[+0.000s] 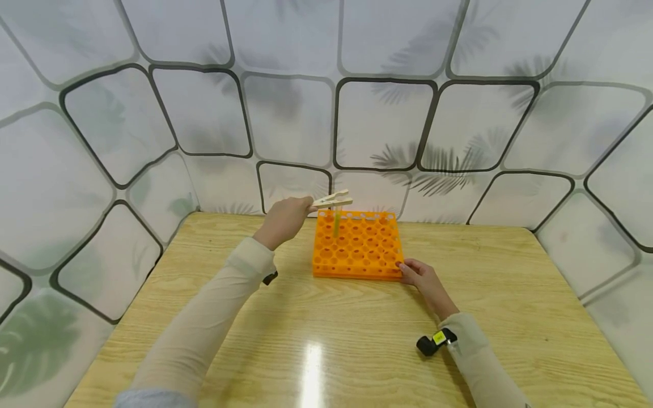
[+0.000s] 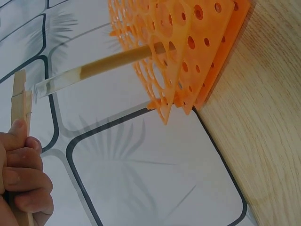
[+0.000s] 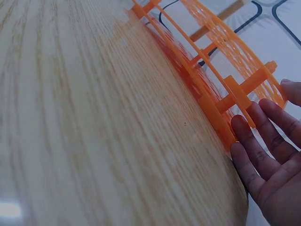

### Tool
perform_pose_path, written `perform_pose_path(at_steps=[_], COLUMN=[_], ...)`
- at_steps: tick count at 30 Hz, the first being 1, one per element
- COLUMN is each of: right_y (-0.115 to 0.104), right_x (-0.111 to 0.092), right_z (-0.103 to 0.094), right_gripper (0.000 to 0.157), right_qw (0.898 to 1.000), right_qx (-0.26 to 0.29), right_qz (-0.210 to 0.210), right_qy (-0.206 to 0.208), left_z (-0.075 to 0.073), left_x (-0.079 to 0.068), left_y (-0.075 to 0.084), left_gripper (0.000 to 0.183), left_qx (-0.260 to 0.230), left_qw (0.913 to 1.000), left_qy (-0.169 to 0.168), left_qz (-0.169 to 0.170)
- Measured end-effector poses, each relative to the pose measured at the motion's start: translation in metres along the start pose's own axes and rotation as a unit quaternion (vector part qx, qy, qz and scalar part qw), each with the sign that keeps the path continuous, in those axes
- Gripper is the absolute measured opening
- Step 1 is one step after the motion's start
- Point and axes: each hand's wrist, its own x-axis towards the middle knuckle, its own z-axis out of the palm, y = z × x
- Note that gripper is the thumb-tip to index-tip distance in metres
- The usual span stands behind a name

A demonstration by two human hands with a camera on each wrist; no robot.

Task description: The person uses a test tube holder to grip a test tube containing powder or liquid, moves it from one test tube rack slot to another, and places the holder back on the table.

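Note:
A wooden test tube clamp [image 1: 333, 200] is gripped in my left hand [image 1: 287, 220], its jaws spread beside the top of a glass test tube [image 2: 101, 67]. Yellow-brown liquid fills much of the tube, whose lower part stands in an orange test tube rack [image 1: 357, 271]. In the left wrist view, a small gap shows between clamp and tube rim. My right hand [image 1: 423, 283] holds the rack's near right corner. The right wrist view shows its thumb [image 3: 291, 92] at the top plate and its fingertips against the side edges of the tiers.
The rack stands on a light wood-grain table [image 1: 316, 323], near its back edge. Behind it rises a pale wall covering [image 1: 382, 127] with dark outlines and leaf prints. A small black wrist device [image 1: 436, 341] sits at the right cuff.

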Motion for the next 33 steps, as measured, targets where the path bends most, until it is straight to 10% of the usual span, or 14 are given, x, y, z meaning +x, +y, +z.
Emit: perform_pose_path(at_steps=[33], right_y=[0.0045], right_x=[0.0008], right_z=[0.0006], right_gripper=[0.047], right_qw=[1.0], right_qx=[0.004], right_qz=[-0.012], right_qy=[0.006], left_z=[0.0094], left_x=[0.0002], left_y=[-0.0027], left_gripper=[0.028], left_qx=[0.011], left_qw=[0.9999], left_qy=[-0.006], left_qz=[-0.006])
